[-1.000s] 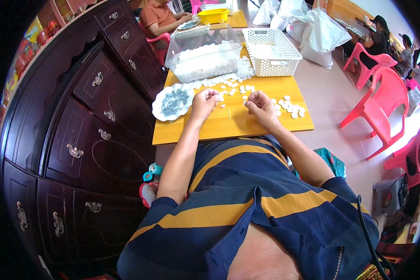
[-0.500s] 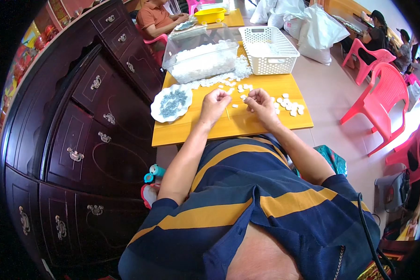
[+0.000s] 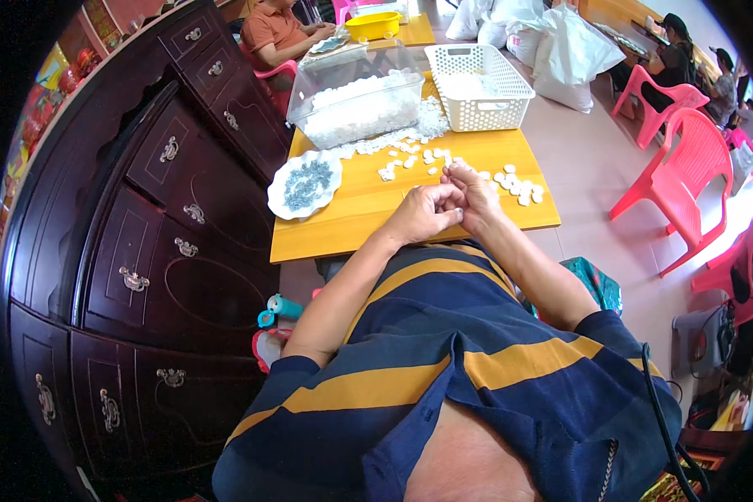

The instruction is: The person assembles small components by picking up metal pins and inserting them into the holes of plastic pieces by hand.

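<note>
My left hand [image 3: 427, 213] is closed, its curled fingers meeting the palm side of my right hand. Whatever it holds is hidden. Beside it, my right hand [image 3: 474, 201] has its thumb and fingertips pinched together at the edge of some small white plastic pieces [image 3: 409, 161]; I cannot make out what is in the pinch. More white pieces [image 3: 523, 187] lie scattered to the right of that hand. On the left of the yellow wooden table [image 3: 309, 241] is a white scalloped plate [image 3: 281, 206] holding many small grey-blue bits.
Behind the pieces stand a clear plastic bin [image 3: 356, 109] full of white parts and a white perforated basket [image 3: 487, 115]. A dark wooden cabinet [image 3: 151, 251] flanks the left side. Pink chairs [image 3: 694, 180], white sacks [image 3: 573, 63] and other seated people are farther off.
My left hand has moved right, from apart to touching my right hand. The right hand has turned, its fingers now pointing farther forward. A small cluster of white pieces shows where the left hand was.
</note>
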A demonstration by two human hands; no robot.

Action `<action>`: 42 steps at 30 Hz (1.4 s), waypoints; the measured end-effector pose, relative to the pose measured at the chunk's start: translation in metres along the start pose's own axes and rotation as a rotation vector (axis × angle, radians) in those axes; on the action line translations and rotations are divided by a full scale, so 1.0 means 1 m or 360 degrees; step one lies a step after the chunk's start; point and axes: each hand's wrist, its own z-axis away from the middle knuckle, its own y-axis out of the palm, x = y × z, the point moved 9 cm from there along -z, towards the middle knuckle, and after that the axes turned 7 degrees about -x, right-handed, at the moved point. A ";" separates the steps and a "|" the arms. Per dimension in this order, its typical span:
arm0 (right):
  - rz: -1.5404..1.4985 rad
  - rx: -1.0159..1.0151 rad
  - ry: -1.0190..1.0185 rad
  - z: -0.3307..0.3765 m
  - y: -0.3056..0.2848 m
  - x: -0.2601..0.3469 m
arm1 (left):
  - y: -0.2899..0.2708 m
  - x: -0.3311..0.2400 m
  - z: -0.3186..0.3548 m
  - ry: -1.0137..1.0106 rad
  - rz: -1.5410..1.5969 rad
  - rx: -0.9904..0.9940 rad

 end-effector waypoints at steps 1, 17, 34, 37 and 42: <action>0.0043 -0.0042 0.0007 0.003 0.000 0.000 | 0.002 -0.001 0.001 0.0003 0.0036 0.0053; 0.0258 0.0166 -0.0181 0.001 0.001 0.016 | -0.062 -0.018 0.002 0.0128 0.0362 -0.0437; 0.0824 0.0572 -0.0668 0.017 0.032 0.026 | -0.080 -0.006 0.003 0.0136 0.0133 -0.0556; 0.0866 0.0659 -0.0659 0.023 0.037 0.024 | -0.080 -0.006 0.003 0.0130 0.0209 -0.0557; 0.0972 0.0698 -0.0655 0.023 0.039 0.022 | -0.079 -0.002 0.003 0.0129 0.0230 -0.0512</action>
